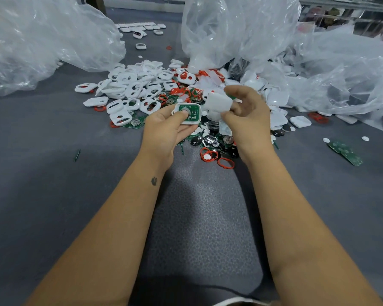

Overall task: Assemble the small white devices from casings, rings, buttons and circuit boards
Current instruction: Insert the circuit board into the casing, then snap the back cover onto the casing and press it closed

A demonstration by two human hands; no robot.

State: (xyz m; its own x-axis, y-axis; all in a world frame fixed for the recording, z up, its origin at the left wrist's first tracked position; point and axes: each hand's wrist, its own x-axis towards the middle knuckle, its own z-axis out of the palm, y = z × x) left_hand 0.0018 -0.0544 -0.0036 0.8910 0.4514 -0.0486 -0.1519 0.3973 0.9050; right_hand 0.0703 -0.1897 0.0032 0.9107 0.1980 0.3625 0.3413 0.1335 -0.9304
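Left hand point(164, 127) pinches a white casing point(187, 113) with its green circuit board, print too small to read, while at three o'clock the right hand point(245, 115) grips a white cover point(218, 104) above the tabletop point(53, 140).

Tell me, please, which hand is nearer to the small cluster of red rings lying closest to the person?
Right. The right hand is above the red rings, slightly to their right; the left hand sits farther off, up to their left.

glossy white plastic casings point(128, 85), matt grey mat point(53, 173)
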